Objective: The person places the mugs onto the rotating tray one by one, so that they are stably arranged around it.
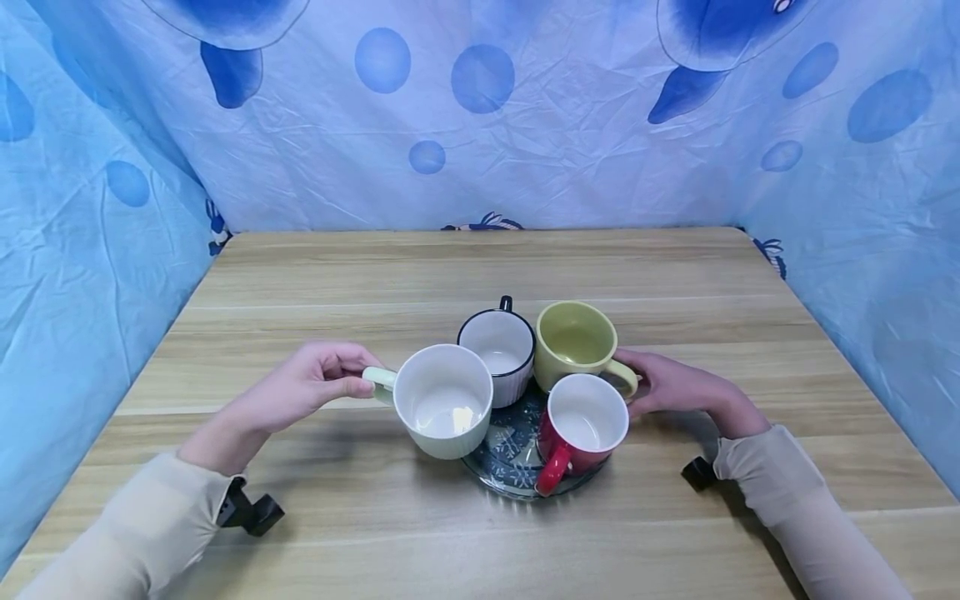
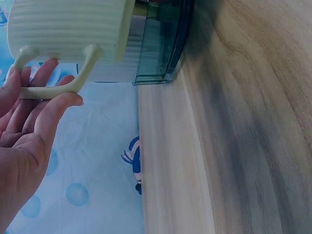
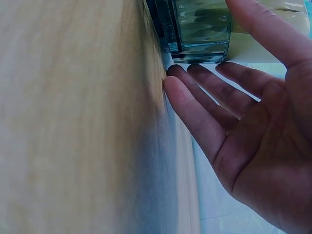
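Note:
My left hand [image 1: 318, 383] pinches the handle [image 1: 380, 377] of a pale green ribbed mug [image 1: 444, 400] with a white inside. In the left wrist view this mug [image 2: 68, 29] is up off the table, beside a clear glass dish wall [image 2: 156, 44]. The round glass dish [image 1: 517, 477], snowflake-patterned at its base, bears a white mug with a black rim [image 1: 498, 342], a yellow mug [image 1: 576, 333] and a red mug [image 1: 585, 417]. At the dish's right side is my right hand [image 1: 675, 383], its fingers [image 3: 195, 107] extended at the glass [image 3: 202, 29], seemingly touching it.
A wood-grain table [image 1: 337, 267] lies under everything. Blue patterned cloth [image 1: 315, 142] hangs behind it and at both sides. Black wrist cameras sit at the left cuff [image 1: 251, 510] and right cuff [image 1: 699, 473].

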The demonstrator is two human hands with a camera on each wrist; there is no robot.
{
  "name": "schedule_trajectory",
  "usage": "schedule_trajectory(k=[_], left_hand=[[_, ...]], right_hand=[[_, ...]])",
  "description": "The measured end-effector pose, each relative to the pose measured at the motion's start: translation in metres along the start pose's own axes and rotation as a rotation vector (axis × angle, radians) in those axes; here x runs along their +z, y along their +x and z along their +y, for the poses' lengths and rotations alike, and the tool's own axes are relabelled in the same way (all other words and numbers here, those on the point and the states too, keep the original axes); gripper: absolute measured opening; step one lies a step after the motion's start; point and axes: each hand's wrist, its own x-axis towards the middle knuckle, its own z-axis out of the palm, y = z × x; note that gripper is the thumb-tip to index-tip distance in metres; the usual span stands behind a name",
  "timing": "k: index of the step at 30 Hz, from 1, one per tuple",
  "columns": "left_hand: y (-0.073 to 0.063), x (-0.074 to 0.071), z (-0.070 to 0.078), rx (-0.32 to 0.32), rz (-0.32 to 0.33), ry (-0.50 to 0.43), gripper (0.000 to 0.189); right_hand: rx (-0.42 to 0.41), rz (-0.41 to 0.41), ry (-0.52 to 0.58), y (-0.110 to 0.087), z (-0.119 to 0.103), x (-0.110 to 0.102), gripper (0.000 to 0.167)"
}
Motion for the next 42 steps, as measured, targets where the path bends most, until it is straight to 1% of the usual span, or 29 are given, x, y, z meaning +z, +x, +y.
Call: schedule_trajectory(k=[5, 14, 24, 33, 42], left_hand=[[0.004, 0.007, 0.002, -0.006, -0.013, -0.014, 0.016], [0.009, 0.018, 0.004, -0.030, -0.021, -0.026, 0.014], [0.012, 0.027, 0.001, -0.003, -0.023, -0.044, 0.017], [0.014, 0.033, -0.004, 0.001, -0.025, -0.060, 0.015], [0.018, 0.035, -0.009, -0.037, -0.024, -0.065, 0.015]], right_hand=[[0.005, 0.004, -0.007, 0.000, 0.000, 0.000, 0.084], [0.018, 0.003, 0.006, -0.001, 0.002, 0.001, 0.082], [0.012, 0.005, 0.001, -0.002, 0.000, 0.002, 0.083], [0.011, 0.002, 0.010, -0.002, 0.000, 0.002, 0.084], [0.012, 0.002, 0.008, -0.001, 0.000, 0.001, 0.084]])
